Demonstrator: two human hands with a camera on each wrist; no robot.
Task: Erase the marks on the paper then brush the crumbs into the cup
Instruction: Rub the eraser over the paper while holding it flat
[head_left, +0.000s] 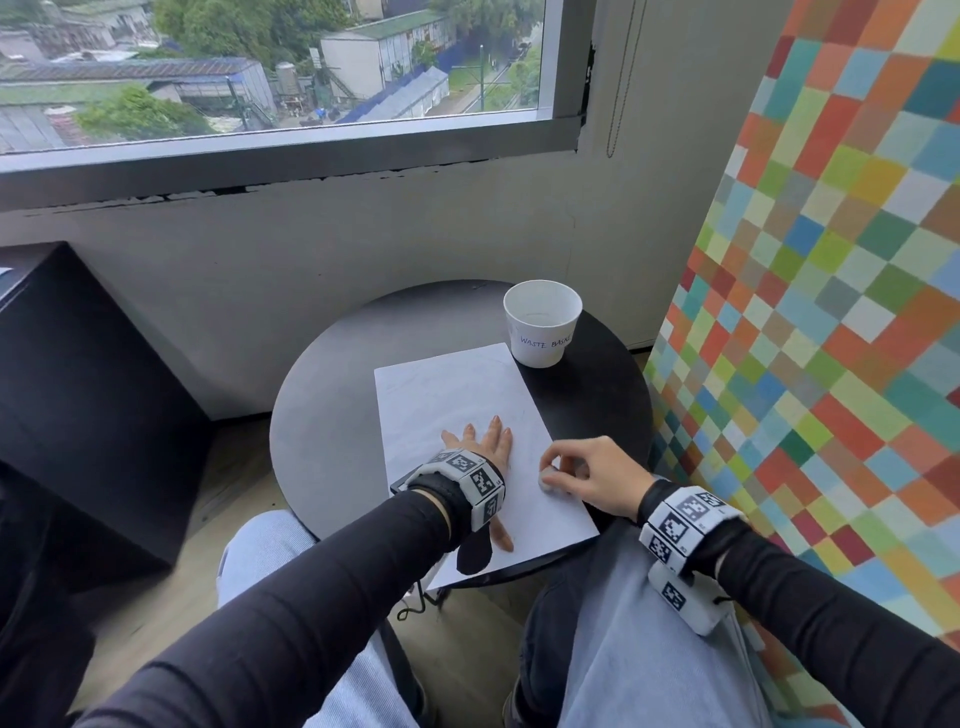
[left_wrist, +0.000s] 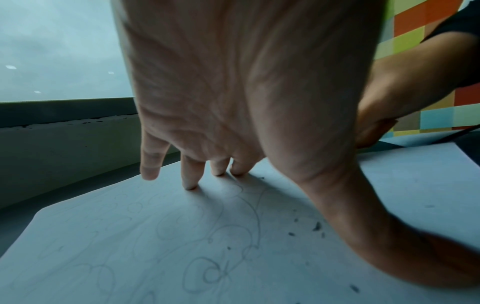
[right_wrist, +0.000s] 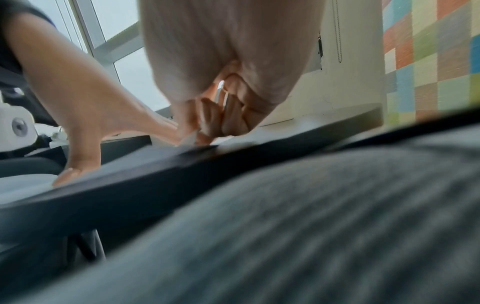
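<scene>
A white sheet of paper (head_left: 447, 395) lies on a small round black table (head_left: 322, 415). My left hand (head_left: 491, 447) lies flat on the sheet, fingers spread and pressing it down. Faint pencil swirls (left_wrist: 228, 236) cover the paper under that palm, and dark eraser crumbs (left_wrist: 315, 226) lie beside the thumb. My right hand (head_left: 576, 473) pinches a small white eraser (head_left: 546, 477) against the paper near its right edge. A white paper cup (head_left: 541, 325) marked "WASTE BASKET" stands upright beyond the sheet's far right corner.
A chequered multicoloured wall panel (head_left: 831, 312) stands close on the right. A dark cabinet (head_left: 78, 395) sits to the left. Behind the table are a white wall and a window (head_left: 270, 67). My knees in jeans (head_left: 623, 623) are under the table's near edge.
</scene>
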